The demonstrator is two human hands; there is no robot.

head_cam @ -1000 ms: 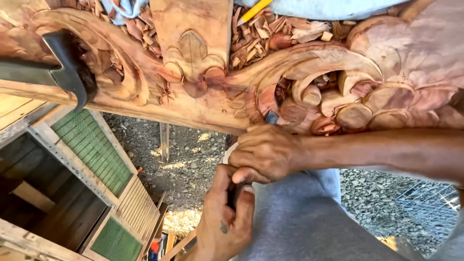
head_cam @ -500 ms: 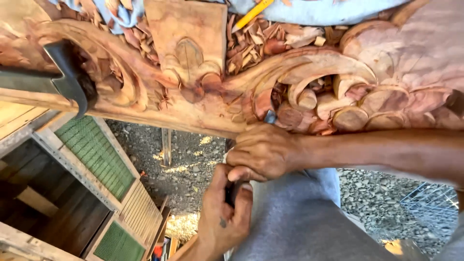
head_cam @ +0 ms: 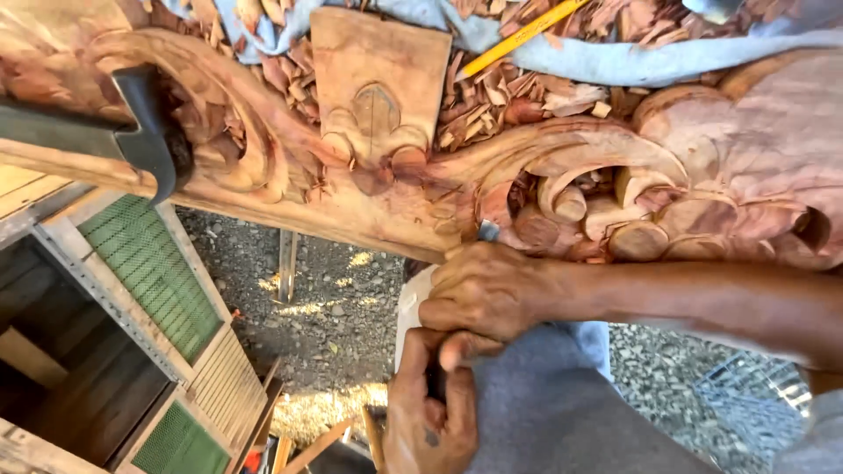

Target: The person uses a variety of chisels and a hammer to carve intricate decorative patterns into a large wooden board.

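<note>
At the carved wood panel's lower edge, your right hand clenches the chisel, blade tip touching the wood at 12 o'clock, your left hand gripping its handle at 6, axis vertical.

2 hands work here: the left hand and the right hand, with 1 chisel between them. There is 1 carved wooden panel, 1 clamp, 1 yellow pencil, 1 blue cloth and 2 green louvred shutters.
</note>
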